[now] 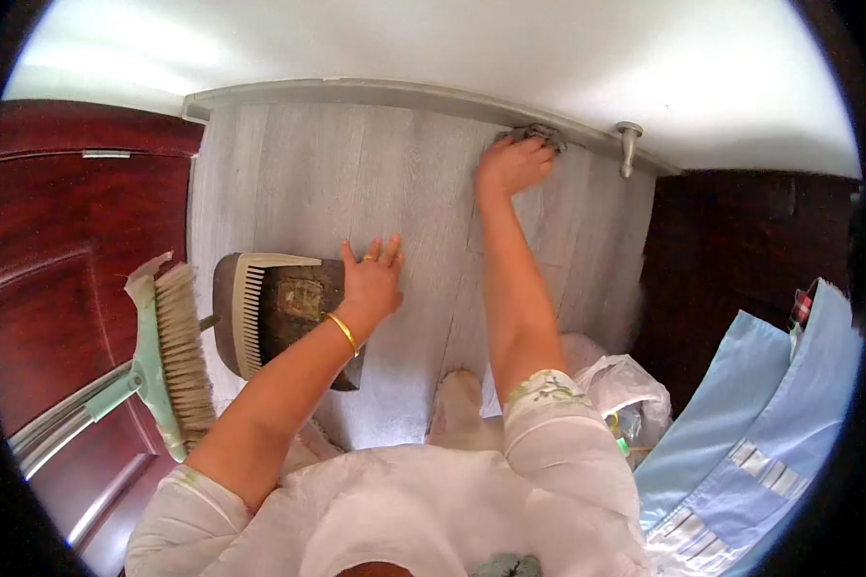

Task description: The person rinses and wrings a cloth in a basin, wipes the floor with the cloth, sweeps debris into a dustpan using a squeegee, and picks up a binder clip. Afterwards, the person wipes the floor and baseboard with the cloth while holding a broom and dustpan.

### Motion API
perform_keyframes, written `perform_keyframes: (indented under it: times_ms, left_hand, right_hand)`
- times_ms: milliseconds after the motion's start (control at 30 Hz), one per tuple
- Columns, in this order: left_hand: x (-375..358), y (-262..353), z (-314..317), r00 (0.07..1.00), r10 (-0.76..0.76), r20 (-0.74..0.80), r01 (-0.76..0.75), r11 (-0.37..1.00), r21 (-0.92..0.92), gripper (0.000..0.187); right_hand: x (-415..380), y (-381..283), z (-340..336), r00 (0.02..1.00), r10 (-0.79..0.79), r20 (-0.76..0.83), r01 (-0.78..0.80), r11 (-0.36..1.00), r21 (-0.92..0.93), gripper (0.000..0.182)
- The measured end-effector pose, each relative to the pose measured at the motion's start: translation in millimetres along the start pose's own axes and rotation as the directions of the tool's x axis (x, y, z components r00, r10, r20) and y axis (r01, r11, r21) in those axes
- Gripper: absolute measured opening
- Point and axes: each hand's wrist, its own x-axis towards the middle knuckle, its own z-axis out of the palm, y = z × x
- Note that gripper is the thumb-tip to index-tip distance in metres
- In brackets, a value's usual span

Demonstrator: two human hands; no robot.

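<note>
My right hand point(513, 163) reaches far forward and presses a grey-green cloth point(537, 135) against the grey wood floor point(308, 183) where it meets the white baseboard point(375, 93). My left hand point(370, 281) lies flat on the floor with fingers spread, a gold bangle on the wrist, right beside a brown dustpan point(279, 313) with a comb edge and dirt in it.
A green broom point(168, 351) with pale bristles leans left of the dustpan against a dark red wooden door point(58, 279). A metal door stop point(629, 144) stands on the baseboard at right. A plastic bag point(630, 389) and light blue fabric point(751, 423) sit at lower right.
</note>
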Motion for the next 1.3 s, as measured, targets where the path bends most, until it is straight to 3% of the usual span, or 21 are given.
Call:
perform_keyframes:
  times_ms: [33, 100, 200, 233, 267, 333, 433, 533, 633, 667, 733, 833, 900, 967, 1000, 1067, 1167, 1200, 1233, 1267, 1300]
  left_hand:
    - [-0.1, 0.0, -0.9, 1.000, -0.001, 0.003, 0.001, 1.000, 0.005, 0.064]
    - [1.7, 3.5, -3.7, 1.000, 0.005, 0.003, -0.005, 1.000, 0.006, 0.065]
    - [6.6, 19.6, -22.5, 0.976, -0.064, 0.207, 0.035, 0.990, 0.139, 0.067]
    - [7.4, 23.6, -21.5, 0.974, -0.075, 0.213, 0.042, 0.987, 0.152, 0.068]
    - [9.3, 27.0, -20.0, 0.972, -0.084, 0.217, 0.048, 0.984, 0.169, 0.069]
    - [7.3, 27.0, -20.0, 0.979, -0.077, 0.187, 0.049, 0.988, 0.149, 0.071]
    - [-2.6, 12.9, -22.0, 0.989, -0.045, 0.139, 0.034, 0.996, 0.079, 0.073]
    - [-3.1, 7.6, -23.7, 0.981, -0.035, 0.189, 0.020, 0.997, 0.078, 0.074]
    - [-2.7, 7.8, -24.1, 0.981, -0.041, 0.187, 0.035, 0.999, 0.034, 0.073]
    - [-2.9, 6.1, -22.2, 0.983, -0.034, 0.179, 0.031, 0.999, 0.024, 0.072]
    - [-3.0, 2.5, -20.0, 0.985, -0.026, 0.171, 0.025, 1.000, 0.011, 0.072]
    - [-1.5, 3.7, -18.5, 0.989, -0.021, 0.149, 0.022, 1.000, -0.002, 0.071]
    - [-0.4, 2.3, -8.8, 0.993, -0.023, 0.113, 0.023, 1.000, 0.005, 0.071]
    - [0.3, -1.5, -8.6, 0.992, -0.012, 0.122, 0.012, 1.000, 0.002, 0.072]
    - [1.1, -1.5, -10.7, 0.992, -0.004, 0.125, 0.004, 1.000, 0.003, 0.073]
    - [0.0, -0.5, -24.2, 0.985, -0.008, 0.175, 0.006, 1.000, 0.013, 0.073]
    - [-1.8, -6.5, -25.4, 0.984, 0.002, 0.181, -0.001, 1.000, -0.006, 0.073]
    - [-1.9, -8.0, -21.9, 0.985, 0.011, 0.171, -0.007, 1.000, -0.025, 0.073]
    - [-2.3, -7.9, -16.3, 0.988, 0.018, 0.151, -0.015, 1.000, -0.024, 0.073]
    - [-1.1, -7.9, -10.7, 0.992, 0.022, 0.127, -0.019, 1.000, -0.025, 0.073]
    - [-0.5, -8.9, -5.0, 0.994, 0.022, 0.104, -0.019, 1.000, -0.024, 0.073]
  right_hand:
    - [-3.8, -5.5, 0.5, 0.999, -0.018, -0.045, 0.018, 1.000, 0.001, 0.035]
    - [-5.0, -4.2, -6.2, 0.998, -0.051, 0.044, 0.048, 0.997, 0.055, 0.035]
    - [-23.2, -8.1, -13.6, 0.961, -0.218, 0.171, 0.200, 0.973, 0.117, 0.027]
    - [-35.7, -16.3, -6.1, 0.925, -0.275, 0.261, 0.245, 0.959, 0.142, 0.027]
    - [-46.5, -26.0, 0.8, 0.880, -0.327, 0.345, 0.283, 0.944, 0.172, 0.027]
    - [-53.8, -45.3, -9.0, 0.599, -0.601, 0.529, 0.600, 0.775, 0.202, 0.026]
    - [-52.8, -52.4, -8.7, 0.496, -0.819, 0.289, 0.698, 0.574, 0.429, 0.028]
    - [-25.2, -14.4, -1.3, 0.531, -0.818, 0.220, 0.674, 0.565, 0.477, 0.027]
    - [23.4, 45.9, 4.2, 0.783, -0.467, 0.410, 0.446, 0.882, 0.154, 0.019]
    - [35.3, 62.4, -32.0, 0.849, -0.434, 0.301, 0.427, 0.899, 0.093, 0.014]
    - [57.7, 96.8, -35.8, 0.941, -0.329, 0.084, 0.323, 0.943, 0.082, 0.021]
    - [41.6, 81.6, -39.2, 0.973, -0.230, 0.022, 0.231, 0.971, -0.062, 0.022]
    - [0.2, 57.8, 1.9, 0.967, -0.245, 0.068, 0.240, 0.968, 0.076, 0.018]
    - [-49.8, 14.4, -12.4, 0.815, -0.500, 0.293, 0.365, 0.835, 0.411, 0.017]
    - [-67.8, -11.2, -27.0, 0.591, -0.531, 0.607, 0.385, 0.847, 0.366, 0.021]
    - [-105.6, -14.2, -49.8, 0.419, -0.860, 0.291, 0.644, 0.507, 0.573, 0.020]
    - [-93.0, 12.0, -48.1, 0.413, -0.890, 0.195, 0.674, 0.442, 0.591, 0.017]
    - [-74.3, 21.8, -36.0, 0.483, -0.757, 0.440, 0.602, 0.652, 0.461, 0.015]
    - [-50.1, 47.6, -25.8, 0.555, -0.645, 0.526, 0.589, 0.751, 0.300, 0.012]
    - [-19.4, 62.4, -50.4, 0.700, -0.570, 0.430, 0.501, 0.821, 0.272, 0.014]
    - [0.9, 83.6, -36.2, 0.837, -0.445, 0.319, 0.439, 0.894, 0.094, 0.017]
